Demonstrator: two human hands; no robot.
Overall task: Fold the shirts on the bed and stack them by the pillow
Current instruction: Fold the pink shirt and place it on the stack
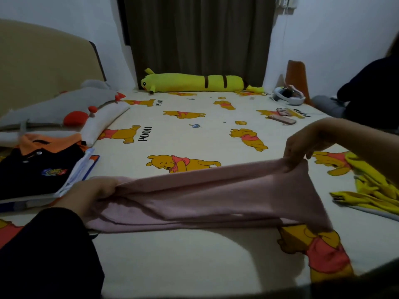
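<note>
I have the pink shirt (211,199) stretched across the near middle of the bed (194,255), partly folded into a long band that runs left to right. My left hand (90,194) grips its left end, fingers curled round a bunch of the cloth low against the sheet. My right hand (302,145) is higher and farther right, pinching the shirt's far right corner between thumb and fingertips, so that end is lifted off the bed while the lower layers lie flat beneath it.

At the near left sits the stack of folded shirts (43,169): a black one with an orange collar is on top, with white and blue cloth showing under its edge. The stack lies just beside the white pillow (103,119), which is on the left side near the headboard (43,67). A grey soft toy (62,104) with red spots lies on the pillow.

On the right edge of the bed, a yellow garment (375,188) lies crumpled and unfolded, near my right forearm. A long yellow plush toy (194,83) lies along the far edge in front of the dark curtain (198,35). Far right on the sheet are a phone (282,120) and a white headset (288,96), and another person in dark clothes (373,91) sits at the far right edge.
</note>
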